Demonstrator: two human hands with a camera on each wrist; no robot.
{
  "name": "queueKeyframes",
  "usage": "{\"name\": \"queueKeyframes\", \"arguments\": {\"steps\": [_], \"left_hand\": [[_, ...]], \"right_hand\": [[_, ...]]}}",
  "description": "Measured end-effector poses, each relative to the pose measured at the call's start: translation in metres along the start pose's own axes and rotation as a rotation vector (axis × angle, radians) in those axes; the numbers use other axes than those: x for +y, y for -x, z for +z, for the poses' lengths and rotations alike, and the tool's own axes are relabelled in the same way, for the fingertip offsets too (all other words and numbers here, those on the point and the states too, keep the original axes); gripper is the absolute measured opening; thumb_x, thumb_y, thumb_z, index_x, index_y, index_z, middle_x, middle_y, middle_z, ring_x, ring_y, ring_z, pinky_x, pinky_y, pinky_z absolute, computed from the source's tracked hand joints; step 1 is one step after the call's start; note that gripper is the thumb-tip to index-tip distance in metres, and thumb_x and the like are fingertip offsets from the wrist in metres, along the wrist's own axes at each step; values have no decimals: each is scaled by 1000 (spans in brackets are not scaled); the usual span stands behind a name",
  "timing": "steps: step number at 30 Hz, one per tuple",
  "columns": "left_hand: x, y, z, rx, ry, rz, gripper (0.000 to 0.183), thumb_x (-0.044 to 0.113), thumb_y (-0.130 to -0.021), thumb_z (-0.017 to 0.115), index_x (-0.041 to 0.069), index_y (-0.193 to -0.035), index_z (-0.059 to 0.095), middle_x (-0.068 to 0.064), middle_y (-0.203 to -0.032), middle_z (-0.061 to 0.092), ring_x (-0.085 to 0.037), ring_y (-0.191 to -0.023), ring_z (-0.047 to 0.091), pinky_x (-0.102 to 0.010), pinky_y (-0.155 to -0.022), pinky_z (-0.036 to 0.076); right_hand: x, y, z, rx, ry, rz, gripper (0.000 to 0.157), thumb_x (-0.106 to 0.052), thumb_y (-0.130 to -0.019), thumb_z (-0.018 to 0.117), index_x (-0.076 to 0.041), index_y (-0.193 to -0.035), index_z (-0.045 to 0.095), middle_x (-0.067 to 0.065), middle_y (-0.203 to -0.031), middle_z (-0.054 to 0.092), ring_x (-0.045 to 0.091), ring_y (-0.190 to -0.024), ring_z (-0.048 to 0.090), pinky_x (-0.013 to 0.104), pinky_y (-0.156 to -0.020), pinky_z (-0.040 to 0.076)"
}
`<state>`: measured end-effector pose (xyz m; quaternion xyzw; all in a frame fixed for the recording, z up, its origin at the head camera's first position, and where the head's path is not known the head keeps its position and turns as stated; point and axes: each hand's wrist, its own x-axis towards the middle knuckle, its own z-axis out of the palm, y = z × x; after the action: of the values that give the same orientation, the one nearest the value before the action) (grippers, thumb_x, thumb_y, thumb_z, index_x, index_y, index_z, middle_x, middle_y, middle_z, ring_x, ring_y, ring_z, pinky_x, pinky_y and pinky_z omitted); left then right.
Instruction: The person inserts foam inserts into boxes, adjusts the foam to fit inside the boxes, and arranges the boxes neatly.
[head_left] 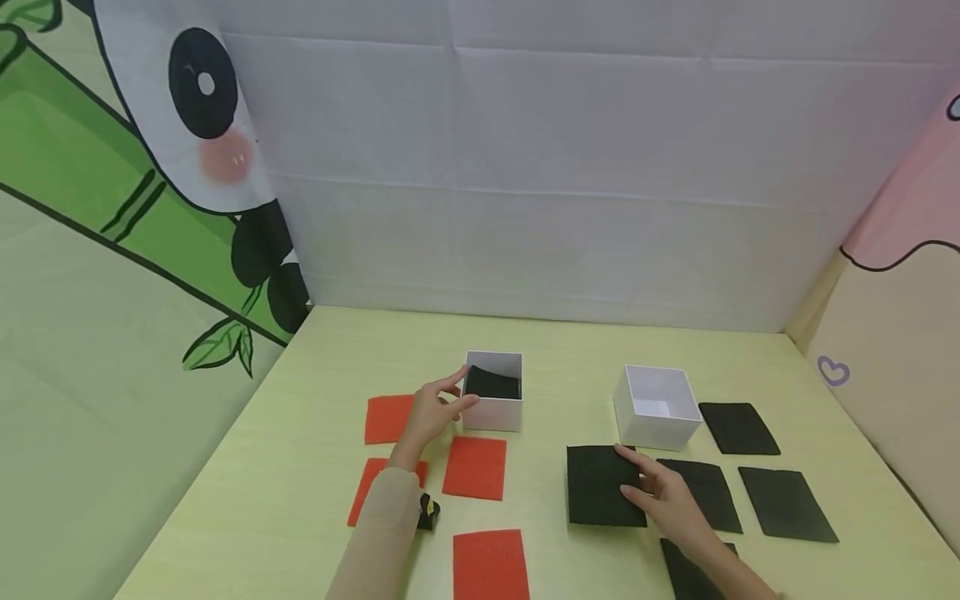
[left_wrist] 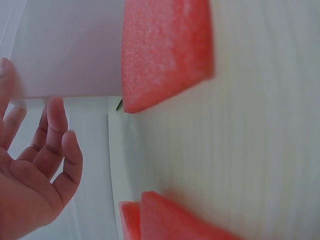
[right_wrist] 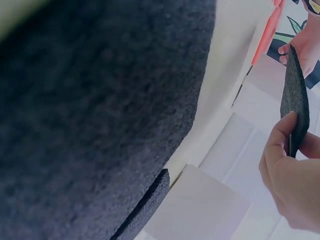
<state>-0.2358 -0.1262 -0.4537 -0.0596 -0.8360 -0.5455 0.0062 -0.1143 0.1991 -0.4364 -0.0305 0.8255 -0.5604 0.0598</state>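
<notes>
My right hand [head_left: 672, 502] pinches a black square sheet [head_left: 600, 487] by its right edge, thumb on the near face. The sheet hangs above the table in front of the right white box [head_left: 654, 429], and shows edge-on in the right wrist view [right_wrist: 296, 95]. My left hand [head_left: 429, 414] rests at the left side of the left white box [head_left: 492, 415], its thumb by the front rim and its fingers loosely extended. Inside that box a black sheet [head_left: 492, 383] leans. In the left wrist view the fingers [left_wrist: 57, 117] lie against or beside the box wall.
Several red square sheets [head_left: 476, 468] lie around my left forearm. Several black sheets [head_left: 787, 504] lie on the right of the table [head_left: 555, 342]. A small black-and-yellow item [head_left: 428, 512] is partly hidden by the left sleeve. A white cloth wall [head_left: 570, 167] stands behind.
</notes>
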Motion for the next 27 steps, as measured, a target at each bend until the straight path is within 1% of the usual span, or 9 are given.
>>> {"name": "queueKeyframes", "arguments": {"steps": [2,5,8,11,15,19,23,25,27], "left_hand": [[0,0,0,0,-1,-1,60,29,-74,73,23,-129,50,-8,-90,55,-28,-60,57,-27,-53,40],[0,0,0,3,-3,4,60,29,-73,73,23,-129,50,-7,-89,56,-26,-59,57,-27,-53,41],[0,0,0,2,-1,12,60,29,-74,73,23,-129,50,-6,-87,56,-27,-58,57,-27,-53,41],[0,0,-1,-3,3,19,59,28,-74,73,23,-129,50,-6,-86,56,-29,-59,57,-27,-52,40],[0,0,-1,-8,5,20,59,27,-75,72,22,-129,50,-7,-86,56,-30,-59,57,-27,-52,40],[0,0,-1,-4,7,14,59,27,-74,72,23,-129,50,-6,-86,56,-30,-59,57,-27,-53,41],[0,-1,-1,1,12,12,60,28,-74,73,23,-129,50,-6,-85,56,-29,-59,57,-27,-53,41],[0,-1,-1,1,13,13,60,28,-74,73,23,-129,50,-6,-85,56,-29,-59,57,-27,-52,40],[0,0,-1,1,13,14,60,28,-74,73,23,-129,50,-6,-85,56,-29,-58,57,-27,-52,40]], "right_hand": [[-1,-2,0,3,1,-5,54,10,-80,58,2,-130,43,24,-133,37,14,-81,53,24,-65,45],[-3,-5,2,0,-2,-21,53,8,-80,58,2,-131,42,23,-134,36,17,-88,52,25,-69,45],[-5,-8,4,8,-3,-45,53,8,-81,58,2,-131,42,22,-134,37,24,-104,51,29,-79,45],[-7,-12,6,3,-27,-64,53,9,-81,57,3,-131,40,23,-133,38,31,-114,45,34,-85,43],[-9,-16,9,-11,-71,-56,54,10,-82,55,4,-133,38,23,-134,36,35,-116,43,39,-88,40],[-11,-20,13,-5,-79,-31,56,7,-83,56,2,-134,35,23,-132,38,33,-114,43,43,-92,35],[-14,-24,18,-6,-137,-10,56,6,-83,57,2,-135,35,22,-119,46,27,-101,52,32,-81,44],[-15,-26,21,-5,-170,-5,56,7,-83,57,2,-134,35,21,-113,49,25,-96,55,26,-74,46],[-16,-28,23,-2,-189,3,56,7,-83,57,1,-134,36,19,-109,49,25,-95,57,24,-72,47]]}}
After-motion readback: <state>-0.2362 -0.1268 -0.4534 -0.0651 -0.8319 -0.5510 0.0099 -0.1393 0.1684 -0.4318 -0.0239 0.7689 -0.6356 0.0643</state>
